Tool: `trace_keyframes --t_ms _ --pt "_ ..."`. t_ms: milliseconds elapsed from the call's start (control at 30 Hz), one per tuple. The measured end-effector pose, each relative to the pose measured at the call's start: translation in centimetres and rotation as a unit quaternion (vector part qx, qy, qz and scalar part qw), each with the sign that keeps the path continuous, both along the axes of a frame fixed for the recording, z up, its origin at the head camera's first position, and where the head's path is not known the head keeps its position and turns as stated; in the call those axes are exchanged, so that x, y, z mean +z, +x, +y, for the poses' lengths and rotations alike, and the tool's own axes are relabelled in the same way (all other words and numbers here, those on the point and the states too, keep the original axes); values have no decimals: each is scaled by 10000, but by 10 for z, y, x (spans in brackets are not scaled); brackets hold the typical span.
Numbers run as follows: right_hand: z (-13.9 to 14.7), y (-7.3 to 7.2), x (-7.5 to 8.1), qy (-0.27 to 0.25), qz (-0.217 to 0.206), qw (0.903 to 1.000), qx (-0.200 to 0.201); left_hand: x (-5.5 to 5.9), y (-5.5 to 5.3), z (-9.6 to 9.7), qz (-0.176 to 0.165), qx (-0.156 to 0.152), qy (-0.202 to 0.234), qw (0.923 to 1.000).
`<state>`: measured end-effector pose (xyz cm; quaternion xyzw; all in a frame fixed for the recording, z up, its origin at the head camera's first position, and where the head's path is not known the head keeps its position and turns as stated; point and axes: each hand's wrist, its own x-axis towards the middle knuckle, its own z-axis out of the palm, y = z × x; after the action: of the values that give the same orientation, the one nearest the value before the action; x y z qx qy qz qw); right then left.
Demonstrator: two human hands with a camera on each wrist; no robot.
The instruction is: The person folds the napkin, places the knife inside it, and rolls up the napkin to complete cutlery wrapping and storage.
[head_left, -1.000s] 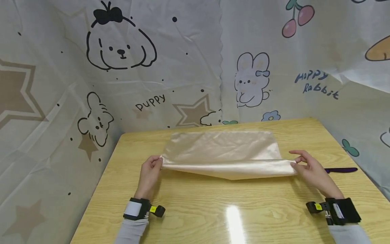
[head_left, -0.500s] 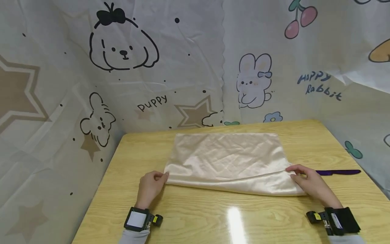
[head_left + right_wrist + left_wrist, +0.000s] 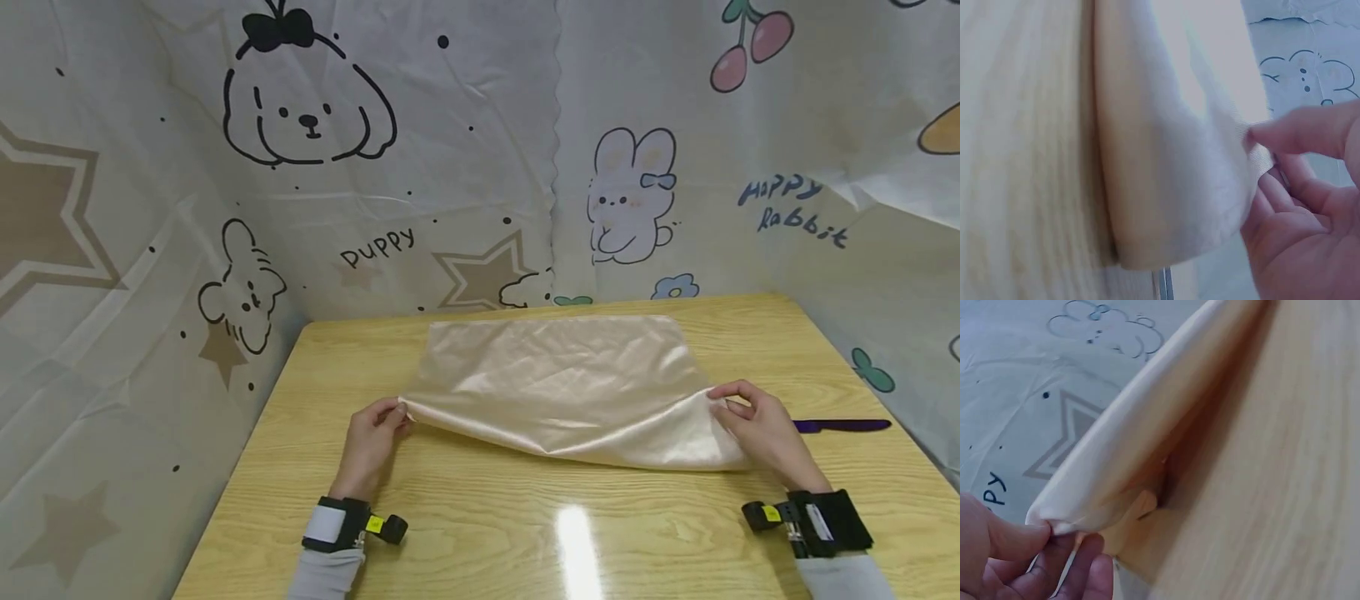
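A shiny cream satin cloth [image 3: 558, 375] lies across the back half of the wooden table, its near edge sagging between both hands. At its near left corner, my left hand [image 3: 369, 442] pinches the fabric between thumb and fingers. The left wrist view shows that edge of the cloth [image 3: 1104, 450] raised above the tabletop, with a shadowed hollow underneath. My right hand [image 3: 768, 432] pinches the right side edge between thumb and fingertips. Below that grip the satin [image 3: 1172, 162] hangs in a rounded fold, seen in the right wrist view.
A dark purple knife [image 3: 847, 426] lies on the table [image 3: 480, 533] just beyond my right hand, partly hidden by it. Sheets printed with cartoon animals [image 3: 480, 167] hang behind and beside the table. A light reflection shines on the wood near the front.
The rolled front edge was lowered toward me and spread flatter, with the left hand low. Now both hands have risen away from me again, lifting the left corner, still pinching the cloth.
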<state>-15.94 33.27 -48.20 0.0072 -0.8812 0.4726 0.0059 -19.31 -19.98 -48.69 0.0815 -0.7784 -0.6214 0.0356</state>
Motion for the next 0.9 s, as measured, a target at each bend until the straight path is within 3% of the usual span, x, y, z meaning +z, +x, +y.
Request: trace_keyframes --t_ms 67,133,233,333,400,567,667,733,800,900 --pt "1 -2 0 -7 118 9999 -87 2 -2 -2 -70 18 498 9987" --pt "3 -3 0 54 140 9998 -138 2 -3 -5 -84 18 429 9990" --pt "4 1 -3 323 155 9993 -83 -1 3 -11 -101 -200 -718 9972" --pt "8 12 -7 697 208 9973 84 -6 14 -18 -146 -467 -1997 9786" --pt "12 20 -10 996 208 9946 184 -9 22 -24 -172 -560 -2433 9682" --pt "19 37 -14 1473 -311 9882 295 -10 31 -30 -142 -883 -2804 9557" --pt "21 42 -15 1546 -580 9857 332 -11 27 -27 10 -1079 -2977 9486" --pt "21 43 -14 1596 -609 9845 391 -11 23 -24 122 -1036 -3050 9466" --pt "21 43 -14 1607 -421 9851 447 -11 20 -22 294 -992 -2962 9495" --pt "19 42 -12 1502 -34 9878 406 -8 17 -20 551 -981 -2544 9605"
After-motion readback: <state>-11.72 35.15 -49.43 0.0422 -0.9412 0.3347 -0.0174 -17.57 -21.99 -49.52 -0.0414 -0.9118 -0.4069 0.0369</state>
